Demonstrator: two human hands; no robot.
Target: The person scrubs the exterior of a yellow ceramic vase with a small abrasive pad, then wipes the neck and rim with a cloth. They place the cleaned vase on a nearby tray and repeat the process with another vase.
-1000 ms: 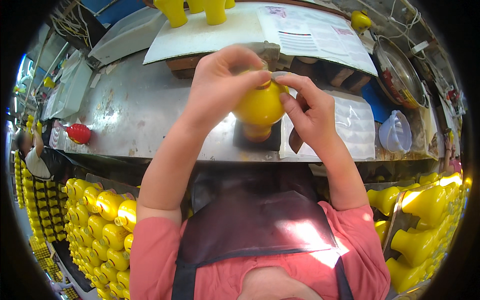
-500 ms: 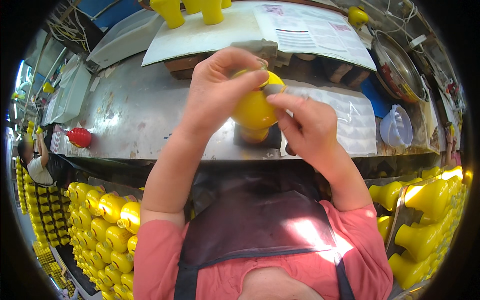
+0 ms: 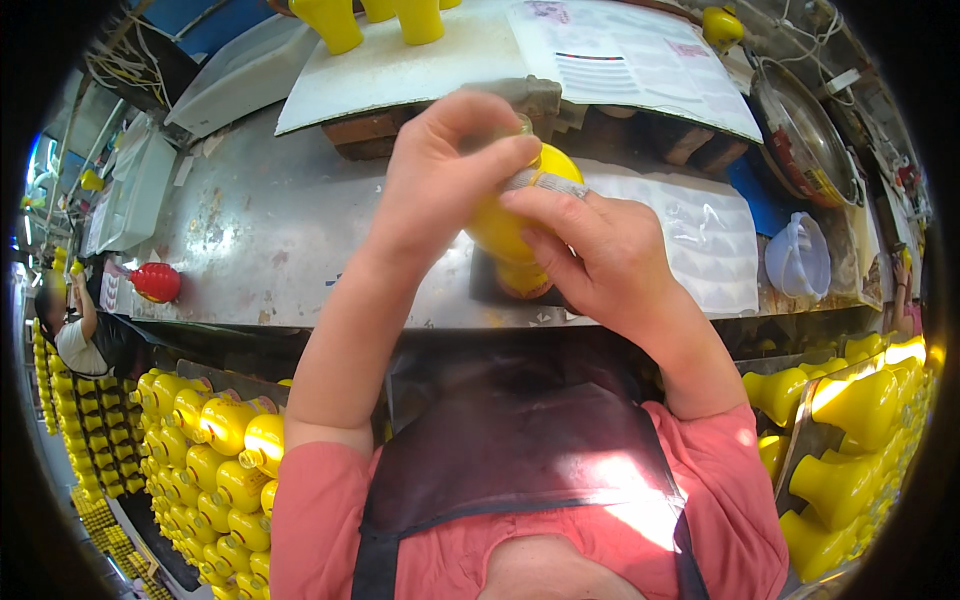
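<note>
A glossy yellow bottle (image 3: 497, 228) with a rounded body and narrower foot stands over a dark pad (image 3: 484, 282) near the bench's front edge. My left hand (image 3: 440, 165) is closed around its neck at the top, thumb and curled index finger meeting at the clear mouth. My right hand (image 3: 610, 235) presses on the bottle's right side with bent fingers. A grey wrap (image 3: 558, 184) covers a finger of that hand and lies across the bottle's shoulder. The hands hide much of the bottle.
Yellow bottles (image 3: 235, 425) are stacked at lower left, with more vessels (image 3: 855, 405) at right. A red ribbed object (image 3: 155, 282) sits on the metal bench (image 3: 260, 220). A lilac bucket (image 3: 798, 258) stands right. A white board (image 3: 400, 75) rests on bricks behind. Another person (image 3: 80, 335) is far left.
My right hand has shifted slightly left, its wrapped finger now reaching further across the bottle's shoulder. The bottle's foot has moved a little to the right. My left hand stays at the neck.
</note>
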